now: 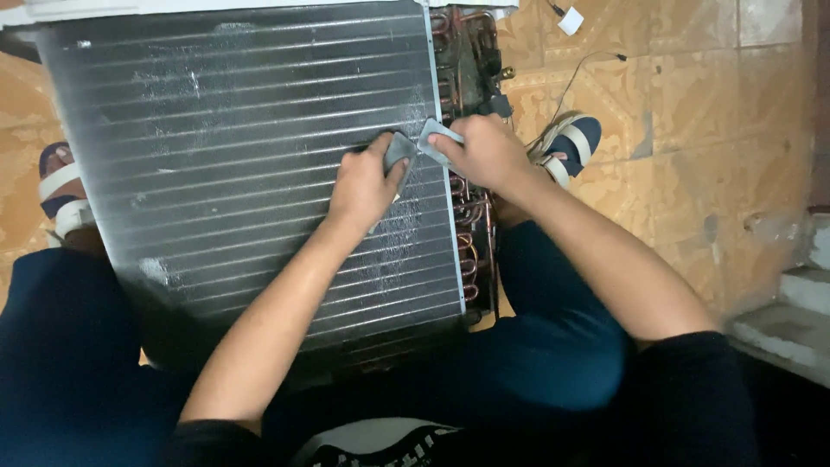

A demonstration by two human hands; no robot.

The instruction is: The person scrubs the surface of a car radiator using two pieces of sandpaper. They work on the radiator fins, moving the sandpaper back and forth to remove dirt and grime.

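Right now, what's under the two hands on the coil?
Left hand and right hand press a grey tool onto the finned coil. Bent, whitish fins show below them; the fins beneath the hands are hidden.

**Patterned floor, steps at the edge**

I see an orange-tan tiled floor [692,104] with a faded ornamental pattern and dark worn patches. At the right, pale concrete steps [791,324] rise beside a dark wall edge. A thin wire [575,73] trails across the tiles near a small white tag [570,20]. The light is dim and even.
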